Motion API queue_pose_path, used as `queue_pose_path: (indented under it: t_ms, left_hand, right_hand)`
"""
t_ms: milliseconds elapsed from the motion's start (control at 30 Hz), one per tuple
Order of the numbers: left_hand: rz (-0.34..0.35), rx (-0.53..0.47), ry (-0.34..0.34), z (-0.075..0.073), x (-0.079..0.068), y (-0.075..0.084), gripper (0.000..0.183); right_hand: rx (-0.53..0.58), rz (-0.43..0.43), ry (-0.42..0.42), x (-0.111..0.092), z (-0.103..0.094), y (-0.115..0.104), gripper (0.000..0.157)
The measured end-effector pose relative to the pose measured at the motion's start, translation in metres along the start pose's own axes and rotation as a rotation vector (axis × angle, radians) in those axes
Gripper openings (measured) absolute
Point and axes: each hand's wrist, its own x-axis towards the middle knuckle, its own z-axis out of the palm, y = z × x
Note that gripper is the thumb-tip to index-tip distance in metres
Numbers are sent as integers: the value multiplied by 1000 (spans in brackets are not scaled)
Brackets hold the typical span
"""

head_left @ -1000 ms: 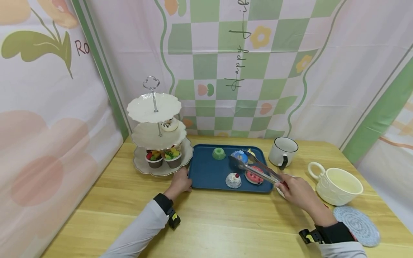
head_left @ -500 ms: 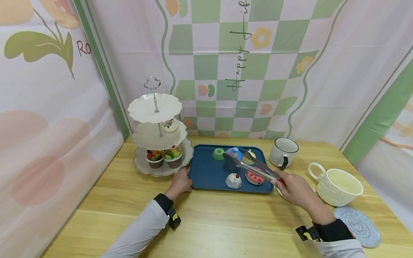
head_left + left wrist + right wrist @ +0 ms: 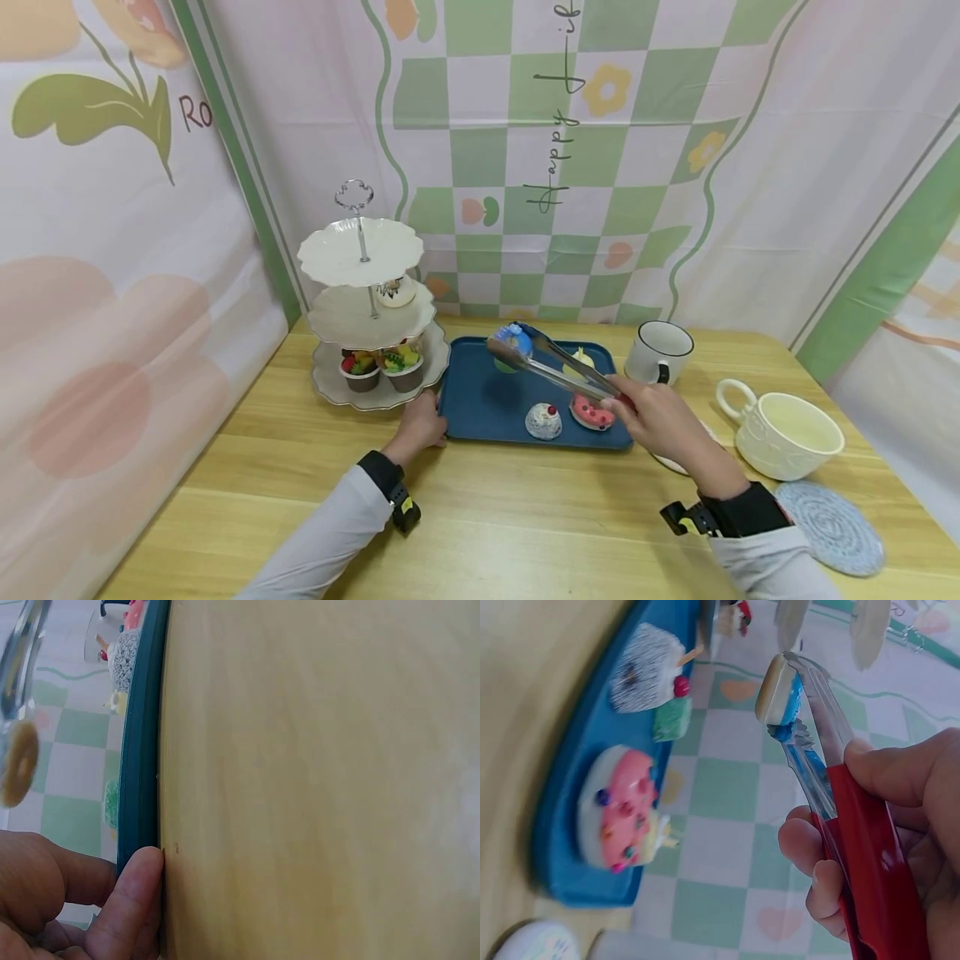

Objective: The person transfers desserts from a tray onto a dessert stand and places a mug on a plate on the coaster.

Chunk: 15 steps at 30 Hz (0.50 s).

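My left hand [image 3: 422,423] grips the left edge of a blue tray [image 3: 476,408], thumb and finger on its rim [image 3: 139,787] in the left wrist view. My right hand [image 3: 660,421] holds metal tongs [image 3: 555,372] by their red handles [image 3: 874,862]. Between the tong tips is a blue-iced toy donut [image 3: 517,340], raised above the tray's back left part. Its tan ring-shaped underside faces the left wrist camera. A green ring-shaped sweet lies partly hidden behind it. Also on the tray are a pink-iced donut [image 3: 591,413], a white cake with a cherry [image 3: 543,422] and a yellow sweet [image 3: 578,361].
A three-tier cake stand [image 3: 360,250] rises left of the tray, two fruit cups [image 3: 403,369] on its bottom plate and a white donut [image 3: 395,291] on the middle one. To the right stand a white mug [image 3: 658,354], a cream cup [image 3: 787,437] and a grey-blue coaster [image 3: 831,527].
The tongs have carried the blue donut left and up from the tray's right half to over the green sweet. My right hand moved left with them; my left hand stays at the tray edge.
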Motion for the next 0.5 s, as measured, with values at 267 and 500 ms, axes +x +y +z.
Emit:
queue_pose_path:
  t_ms: [267, 500]
  left_hand:
    - [0, 6, 3, -1, 1, 0, 12]
    - [5, -3, -6, -1, 0, -1, 22]
  right_hand:
    - [21, -53, 1, 24, -3, -12, 31]
    - [57, -116, 4, 45, 4, -15, 26]
